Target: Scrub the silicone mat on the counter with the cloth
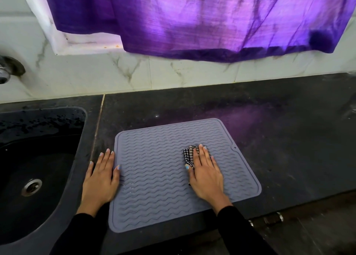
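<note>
The right hand is pressing the cloth flat-fingered onto the mat; the left hand, fingers straight, is lying at its left edge, seemingly steadying it.

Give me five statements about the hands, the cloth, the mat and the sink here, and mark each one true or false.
1. The right hand presses the cloth flat on the mat. True.
2. The left hand holds the cloth. False: it lies flat at the mat's left edge, holding nothing.
3. The sink is to the left of the mat. True.
4. The mat hangs over the sink. False: it lies flat on the counter, beside the sink.
5. The cloth is plain white. False: it is dark and light checked.
</note>
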A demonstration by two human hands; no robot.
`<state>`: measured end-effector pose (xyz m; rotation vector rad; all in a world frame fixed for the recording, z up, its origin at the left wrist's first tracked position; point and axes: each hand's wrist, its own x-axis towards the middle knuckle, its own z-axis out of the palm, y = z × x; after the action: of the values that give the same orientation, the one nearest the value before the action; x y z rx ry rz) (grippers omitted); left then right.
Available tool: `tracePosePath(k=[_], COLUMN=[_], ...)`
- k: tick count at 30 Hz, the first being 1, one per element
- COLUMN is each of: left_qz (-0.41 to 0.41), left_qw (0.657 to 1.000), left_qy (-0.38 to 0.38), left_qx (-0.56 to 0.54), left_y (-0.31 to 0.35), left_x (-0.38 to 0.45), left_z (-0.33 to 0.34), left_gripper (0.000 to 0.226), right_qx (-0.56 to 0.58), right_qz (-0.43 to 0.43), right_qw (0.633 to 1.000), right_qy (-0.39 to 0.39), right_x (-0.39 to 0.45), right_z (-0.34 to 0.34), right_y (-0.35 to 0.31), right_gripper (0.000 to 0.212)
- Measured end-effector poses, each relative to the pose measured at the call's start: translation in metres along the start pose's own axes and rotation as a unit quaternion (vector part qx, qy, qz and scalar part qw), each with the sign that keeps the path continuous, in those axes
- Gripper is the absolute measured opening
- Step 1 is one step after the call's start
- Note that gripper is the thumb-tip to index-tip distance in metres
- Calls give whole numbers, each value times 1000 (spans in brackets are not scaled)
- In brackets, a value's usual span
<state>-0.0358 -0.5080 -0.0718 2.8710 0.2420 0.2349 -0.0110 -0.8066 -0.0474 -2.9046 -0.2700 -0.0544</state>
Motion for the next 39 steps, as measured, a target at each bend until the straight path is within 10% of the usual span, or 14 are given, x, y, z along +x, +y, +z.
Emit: tracePosePath(k=[4, 8, 9, 13, 17, 31, 32, 35, 36, 37, 39], left_qz=[-1, 1, -1, -5, -1, 3, 5, 6, 7, 7, 7], left_qw=[1000, 1000, 1000, 1000, 1000, 1000, 1000, 1000, 1000, 1000, 1000], left_qy=[-7, -12, -12, -15, -13, -16, -17, -16, -15, -14, -11], left_qx=[-7, -16, -17, -15, -14, 5, 3, -3, -3, -2, -3], left_y=[1, 2, 2, 2, 1, -1, -1, -2, -1, -1, 0], left_x=[0, -2, -2, -1, -1, -1, -1, 0, -1, -1, -2], left_z=[-3, -6, -6, -4, -4, -2, -3, -4, -4, -4, -4], left_gripper=[81, 83, 83, 81, 79, 78, 79, 81, 81, 81, 82], right_qx=[190, 685, 684, 322, 19, 115, 264, 716, 744, 739, 592], right_qz=[40, 266, 283, 173, 71, 82, 142, 295, 297, 283, 253], right_qw=[980, 678, 671, 927, 997, 990, 954, 630, 591, 599, 755], right_qy=[-51, 15, 50, 81, 26, -4, 7, 57, 97, 124, 127], right_x=[13, 23, 24, 19, 8, 21, 22, 28, 28, 28, 26], right_z=[-9, -49, -58, -59, -6, -5, -17, -57, -62, -67, -69], right_y=[6, 10, 14, 20, 7, 15, 17, 45, 59, 66, 71], right_gripper=[52, 45, 45, 46, 57, 54, 49, 45, 44, 44, 46])
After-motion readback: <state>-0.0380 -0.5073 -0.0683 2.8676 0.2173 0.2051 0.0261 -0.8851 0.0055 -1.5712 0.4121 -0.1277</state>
